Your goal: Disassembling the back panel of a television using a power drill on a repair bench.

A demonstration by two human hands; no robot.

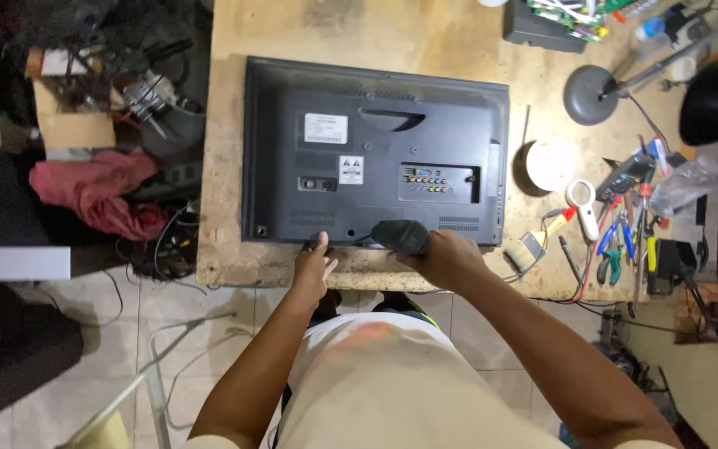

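Observation:
A flat-screen television (376, 150) lies face down on a worn wooden workbench (425, 37), its dark back panel with sockets and stickers facing up. My left hand (313, 264) rests on the panel's near edge, fingers touching its lower rim. My right hand (442, 256) grips a dark bulky tool (402, 235), pressed against the near edge of the panel at the middle. What sort of tool it is cannot be made out.
Right of the television lie a white round tape roll (548, 164), a magnifier (582, 199), pliers and screwdrivers (621, 245), a desk lamp base (589, 94) and a circuit board (567, 15). Left of the bench are a red cloth (97, 195), cables and boxes.

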